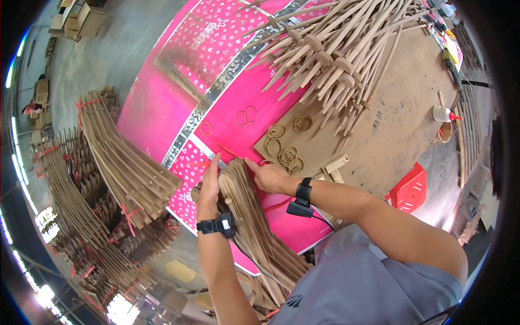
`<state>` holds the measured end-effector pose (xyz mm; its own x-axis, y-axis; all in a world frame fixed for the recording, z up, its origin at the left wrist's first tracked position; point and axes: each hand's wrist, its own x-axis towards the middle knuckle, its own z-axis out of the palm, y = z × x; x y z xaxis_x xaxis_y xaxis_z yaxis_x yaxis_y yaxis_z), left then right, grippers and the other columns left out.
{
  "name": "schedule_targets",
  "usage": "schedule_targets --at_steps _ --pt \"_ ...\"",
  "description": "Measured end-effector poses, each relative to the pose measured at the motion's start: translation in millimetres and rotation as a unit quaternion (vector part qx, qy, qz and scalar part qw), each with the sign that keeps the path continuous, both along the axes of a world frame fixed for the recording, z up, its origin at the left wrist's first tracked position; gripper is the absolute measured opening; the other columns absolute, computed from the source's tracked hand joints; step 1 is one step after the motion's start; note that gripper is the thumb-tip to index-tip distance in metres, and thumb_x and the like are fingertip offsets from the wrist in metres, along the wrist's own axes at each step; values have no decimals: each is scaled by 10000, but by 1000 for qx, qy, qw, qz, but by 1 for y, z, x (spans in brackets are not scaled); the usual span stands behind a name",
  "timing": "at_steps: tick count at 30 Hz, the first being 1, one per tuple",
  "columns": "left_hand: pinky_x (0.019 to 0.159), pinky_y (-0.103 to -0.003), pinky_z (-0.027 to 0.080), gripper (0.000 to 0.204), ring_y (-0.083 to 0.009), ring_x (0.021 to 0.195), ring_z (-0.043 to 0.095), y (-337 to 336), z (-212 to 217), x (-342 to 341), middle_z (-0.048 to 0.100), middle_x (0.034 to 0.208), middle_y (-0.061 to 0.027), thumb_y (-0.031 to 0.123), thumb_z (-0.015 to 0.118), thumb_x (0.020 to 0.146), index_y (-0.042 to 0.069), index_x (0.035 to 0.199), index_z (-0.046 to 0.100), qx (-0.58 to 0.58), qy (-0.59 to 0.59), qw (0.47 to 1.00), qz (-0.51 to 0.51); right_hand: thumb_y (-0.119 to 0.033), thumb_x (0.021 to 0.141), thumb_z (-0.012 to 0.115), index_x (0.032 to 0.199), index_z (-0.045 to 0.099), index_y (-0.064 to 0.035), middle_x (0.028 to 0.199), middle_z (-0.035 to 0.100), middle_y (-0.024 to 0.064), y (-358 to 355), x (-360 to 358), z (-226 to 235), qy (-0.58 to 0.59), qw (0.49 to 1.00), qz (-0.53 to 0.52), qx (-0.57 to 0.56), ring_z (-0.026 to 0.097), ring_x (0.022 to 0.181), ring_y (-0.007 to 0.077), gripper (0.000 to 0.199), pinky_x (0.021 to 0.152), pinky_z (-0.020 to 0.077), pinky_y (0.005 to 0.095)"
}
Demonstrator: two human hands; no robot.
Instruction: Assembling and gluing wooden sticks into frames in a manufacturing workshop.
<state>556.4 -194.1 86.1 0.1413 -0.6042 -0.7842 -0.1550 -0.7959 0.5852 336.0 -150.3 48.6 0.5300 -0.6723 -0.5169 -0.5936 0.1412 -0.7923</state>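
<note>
A stack of curved wooden slats [254, 216] lies on end across the edge of a bright pink table cover [162, 103]. My left hand [208, 187] presses against the left side of the stack's top end, fingers stretched up. My right hand [269, 176] grips the right side of the same end, index finger pointing left along the top. A thin reddish band [227, 150] runs by the fingertips at the stack's top. Both wrists wear black strapped devices.
Loose rubber bands [284, 143] lie on a cardboard sheet beyond my hands. A heap of wooden dowel pieces [330, 54] fills the far table. Tied slat bundles [124, 162] stand left. A red stool [409, 188] and a glue bottle [443, 114] are at right.
</note>
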Motion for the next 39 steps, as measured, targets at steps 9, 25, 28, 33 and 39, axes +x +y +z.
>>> schedule_targets --at_steps 9,25,28,33,39 --pt "1239 -381 251 616 -270 1471 386 7 10 9 446 1559 -191 392 461 1080 -71 1486 436 -111 41 974 194 -167 919 519 1589 243 12 993 703 300 -7 1 8 10 999 33 14 687 947 444 747 839 531 544" --pt "1068 -435 455 634 -326 1265 585 101 115 7 578 1406 -220 467 333 1125 -61 1452 461 -160 78 964 195 -181 934 500 1403 546 -8 1226 669 291 57 -12 -4 -38 997 15 71 639 1154 448 502 1022 487 526" --pt "1004 -388 476 621 -264 1202 614 126 114 12 693 1216 -175 473 319 1127 -52 1352 560 -184 57 963 188 -197 940 513 1362 571 -2 1206 677 288 72 -29 -9 -45 998 -14 50 647 1134 450 468 1005 496 528" --pt "928 -345 487 560 -184 984 630 141 127 -1 734 1144 -117 434 313 1135 -10 1218 645 -227 -167 959 42 -257 973 541 1085 667 -14 1023 701 256 60 -68 29 9 999 52 -8 673 968 441 295 855 525 526" --pt "854 -319 481 439 -142 845 566 126 120 -19 577 797 -16 368 360 1139 25 1131 633 -304 52 949 60 -331 1005 536 1009 659 3 899 696 237 19 -103 136 7 997 70 9 684 834 411 356 770 525 507"
